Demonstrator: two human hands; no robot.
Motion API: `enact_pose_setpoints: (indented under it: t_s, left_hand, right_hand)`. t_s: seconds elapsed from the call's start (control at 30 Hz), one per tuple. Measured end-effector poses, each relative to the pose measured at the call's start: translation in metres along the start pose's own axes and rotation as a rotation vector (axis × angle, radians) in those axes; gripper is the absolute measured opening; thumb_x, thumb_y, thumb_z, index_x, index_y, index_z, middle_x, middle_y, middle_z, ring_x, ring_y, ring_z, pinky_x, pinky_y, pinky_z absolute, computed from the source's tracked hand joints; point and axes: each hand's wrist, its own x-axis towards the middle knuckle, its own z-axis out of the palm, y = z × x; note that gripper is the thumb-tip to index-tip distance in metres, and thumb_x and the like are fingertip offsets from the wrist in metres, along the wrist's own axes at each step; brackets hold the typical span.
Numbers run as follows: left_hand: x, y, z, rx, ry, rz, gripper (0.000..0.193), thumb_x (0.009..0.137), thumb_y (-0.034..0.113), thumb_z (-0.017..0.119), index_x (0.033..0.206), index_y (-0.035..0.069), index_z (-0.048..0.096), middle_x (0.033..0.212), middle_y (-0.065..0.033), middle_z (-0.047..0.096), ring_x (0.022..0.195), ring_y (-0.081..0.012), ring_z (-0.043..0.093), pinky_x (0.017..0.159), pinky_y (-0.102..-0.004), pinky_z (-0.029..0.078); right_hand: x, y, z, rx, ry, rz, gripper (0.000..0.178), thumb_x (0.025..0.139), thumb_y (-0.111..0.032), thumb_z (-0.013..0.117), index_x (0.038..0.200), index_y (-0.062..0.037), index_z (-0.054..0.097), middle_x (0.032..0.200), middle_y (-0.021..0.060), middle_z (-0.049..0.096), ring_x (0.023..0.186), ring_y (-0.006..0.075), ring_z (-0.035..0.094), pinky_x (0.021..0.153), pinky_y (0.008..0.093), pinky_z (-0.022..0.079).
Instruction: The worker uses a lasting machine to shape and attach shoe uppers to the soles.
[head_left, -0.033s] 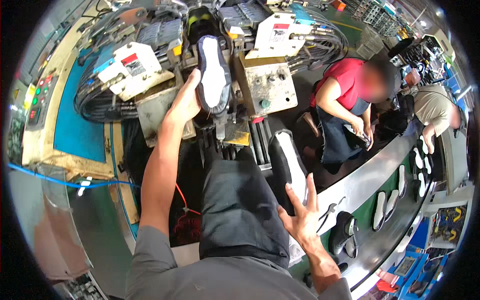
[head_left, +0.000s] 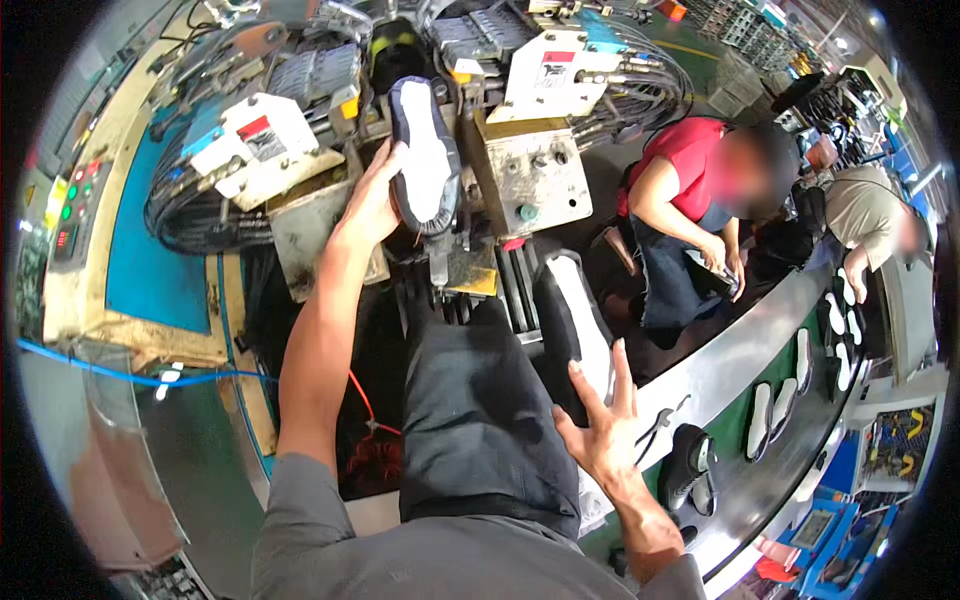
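My left hand is against the left side of a dark shoe upper, whose white underside faces up. Its fingers go partly out of sight beside and beneath the upper, which sits sole-up in the middle of a machine. A second dark shoe upper, also white underneath, lies to the right of my knees. Over its near end my right hand is open with fingers spread; contact there is unclear.
A conveyor on the right carries several white-bottomed shoes and a black shoe. Beyond it, a person in red handles a shoe. A control panel and blue hose are at left.
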Motion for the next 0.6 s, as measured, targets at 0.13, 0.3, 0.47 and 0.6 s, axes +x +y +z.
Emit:
enact_pose_setpoints:
  t_s: [0.13,0.3,0.47,0.6]
  left_hand:
    - [-0.015,0.011,0.019,-0.001,0.089,0.04,0.068,0.111,0.024,0.066,0.171,0.012,0.036,0.15,-0.0112,0.064,0.124,-0.0236,0.069,0.102,-0.0395,0.061]
    - [-0.116,0.027,0.004,-0.083,-0.318,0.169,0.093,0.106,0.062,0.062,0.172,0.006,0.026,0.155,-0.0262,0.057,0.131,-0.047,0.067,0.104,-0.0678,0.06]
    - [-0.233,0.013,-0.025,0.007,0.131,0.213,0.123,0.085,0.052,0.09,0.175,0.0,0.022,0.171,-0.0227,0.042,0.152,-0.0385,0.051,0.124,-0.0512,0.044]
    - [-0.296,0.011,-0.038,0.015,0.271,0.239,0.128,0.078,0.043,0.095,0.175,0.002,0.023,0.169,-0.0196,0.044,0.147,-0.0377,0.056,0.123,-0.0484,0.045]
  right_hand:
    - [0.09,-0.03,0.005,0.015,0.088,-0.144,0.072,0.076,-0.021,0.092,0.146,-0.0245,0.074,0.174,0.0316,0.031,0.14,0.0523,0.057,0.112,0.0543,0.054]
    - [0.215,-0.082,0.032,-0.042,0.164,-0.363,0.076,0.084,-0.031,0.088,0.156,-0.0351,0.063,0.173,0.033,0.03,0.117,0.0494,0.063,0.1,0.0531,0.061]
    - [0.297,-0.119,0.083,-0.044,0.159,-0.345,0.078,0.086,-0.032,0.086,0.158,-0.0401,0.058,0.177,0.0315,0.02,0.12,0.0548,0.06,0.096,0.057,0.063]
    - [0.306,-0.124,0.116,-0.066,0.096,-0.235,0.078,0.086,-0.035,0.087,0.158,-0.041,0.059,0.176,0.0305,0.026,0.127,0.0586,0.059,0.103,0.0571,0.06]
